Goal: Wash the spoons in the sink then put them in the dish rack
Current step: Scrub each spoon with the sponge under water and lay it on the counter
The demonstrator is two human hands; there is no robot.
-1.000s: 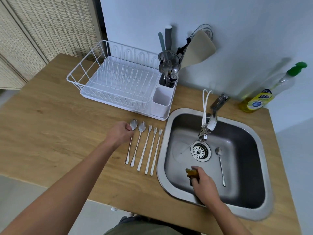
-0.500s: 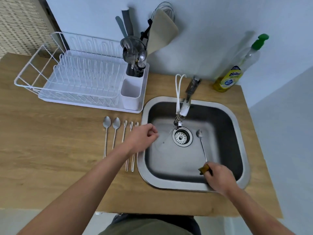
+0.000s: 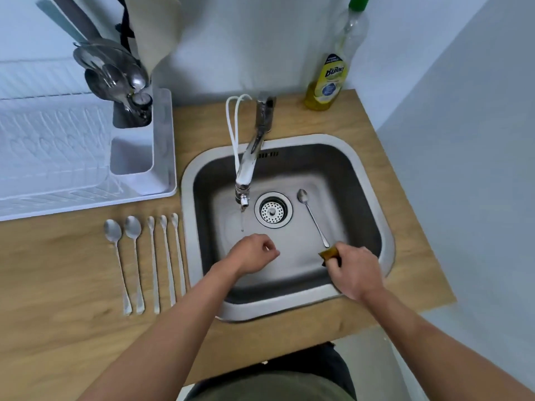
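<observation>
The left hand [image 3: 252,254], over the sink's left rim half a second ago, now hovers inside the sink [image 3: 373,180], fingers loosely curled and holding nothing. One spoon [image 3: 312,217] lies on the basin floor right of the drain [image 3: 273,209], its handle tip just beside the right hand [image 3: 357,273], which grips a brown sponge [image 3: 328,253] at the front. Five spoons [image 3: 153,261] lie in a row on the worktop [image 3: 58,279] beside the sink's left edge. The dish rack [image 3: 165,146] at the back left holds utensils in its rear cup.
</observation>
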